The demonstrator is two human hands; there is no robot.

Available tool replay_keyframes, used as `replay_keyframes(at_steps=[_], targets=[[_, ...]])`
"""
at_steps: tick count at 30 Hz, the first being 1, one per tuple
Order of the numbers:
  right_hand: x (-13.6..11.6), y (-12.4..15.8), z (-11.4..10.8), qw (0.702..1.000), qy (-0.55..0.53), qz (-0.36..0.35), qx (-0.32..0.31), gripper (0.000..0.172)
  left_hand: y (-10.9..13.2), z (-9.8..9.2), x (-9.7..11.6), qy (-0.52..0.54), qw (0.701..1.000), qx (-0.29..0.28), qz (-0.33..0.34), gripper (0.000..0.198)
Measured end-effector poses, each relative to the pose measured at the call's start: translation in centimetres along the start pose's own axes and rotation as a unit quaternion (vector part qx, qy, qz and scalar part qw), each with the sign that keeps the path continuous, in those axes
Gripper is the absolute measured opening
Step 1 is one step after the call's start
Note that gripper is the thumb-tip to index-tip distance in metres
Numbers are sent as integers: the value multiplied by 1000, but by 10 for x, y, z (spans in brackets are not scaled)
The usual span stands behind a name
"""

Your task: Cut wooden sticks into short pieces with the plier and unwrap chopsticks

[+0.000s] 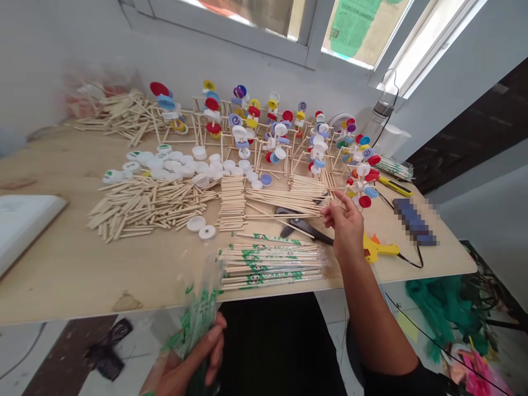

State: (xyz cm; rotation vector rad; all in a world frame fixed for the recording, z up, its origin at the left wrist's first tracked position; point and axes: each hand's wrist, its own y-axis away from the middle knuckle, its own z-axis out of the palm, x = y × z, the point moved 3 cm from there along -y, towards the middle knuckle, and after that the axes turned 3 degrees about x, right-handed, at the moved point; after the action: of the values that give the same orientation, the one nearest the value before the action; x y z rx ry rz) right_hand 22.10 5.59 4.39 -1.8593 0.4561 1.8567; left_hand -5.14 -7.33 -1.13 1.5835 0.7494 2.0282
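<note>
My left hand [198, 352], low at the table's front edge, is closed round a bunch of clear plastic chopstick wrappers [202, 308] with green print. Its fingers are partly hidden by the film. My right hand [346, 223] is at the right ends of a loose pile of long bare chopsticks [284, 202]. Its fingers are loosely curled and apart, with nothing plainly gripped. Just in front lie several wrapped chopsticks [272, 267] in printed sleeves. Dark-handled cutters [307, 226] lie partly under the bare sticks, beside my right hand.
Behind stand several stick frames with coloured bottle caps [278, 140]. White caps [181, 165], short cut sticks [152, 206] and a neat stick stack [231, 203] lie left. A yellow glue gun [379, 249], a yellow utility knife [395, 186] and a blurred phone-like object [414, 220] lie right.
</note>
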Motion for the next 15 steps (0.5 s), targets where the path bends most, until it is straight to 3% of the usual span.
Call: replay_keyframes(at_steps=[3,4,6,8,10,12,15], targets=[[-4,23,5,977,142,-84,-132,19,-1,0,0,0,1000,7,9,38],[-4,32,9,951,212,-122,-191,15,-1,0,-1,-2,1000,8,12,37],[-4,47,19,864,363,-207,-280,14,0,-1,-3,-8,1000,7,14,36],[-4,57,28,766,494,-267,-312,15,1,-1,-4,-8,1000,6,8,37],[-5,59,35,690,584,-286,-318,15,3,-1,-5,-4,1000,8,1,37],[-7,58,41,638,636,-277,-334,15,5,0,-4,2,1000,14,1,37],[-11,54,48,602,665,-258,-360,14,7,3,-2,5,1000,21,7,37]])
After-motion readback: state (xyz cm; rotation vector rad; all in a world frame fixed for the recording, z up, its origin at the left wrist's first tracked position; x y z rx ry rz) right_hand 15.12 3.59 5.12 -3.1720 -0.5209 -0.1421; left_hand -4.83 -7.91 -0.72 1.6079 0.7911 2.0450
